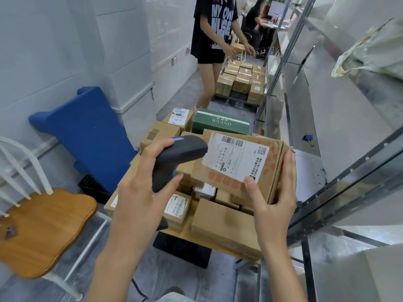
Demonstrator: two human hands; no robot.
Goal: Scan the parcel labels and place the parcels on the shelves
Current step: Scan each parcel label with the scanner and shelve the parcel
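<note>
Parcel point(237, 162) sits gripped at its right edge by the right hand point(274, 192), above the stacked boxes point(220, 221). Left hand point(141, 186) grips the scanner point(174, 158), nose at the label point(236, 159). Shelves point(340, 131) line the right; open floor lies near.

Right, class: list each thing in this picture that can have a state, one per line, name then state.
left hand: grips the barcode scanner
barcode scanner: held, nose at the label
right hand: holds the cardboard parcel
cardboard parcel: closed, lifted, tilted, label up
shipping label: stuck flat, unobstructed
green carton: closed, lying on the stack
wooden chair: unoccupied
metal shelf: holds a blue binder clip
</note>
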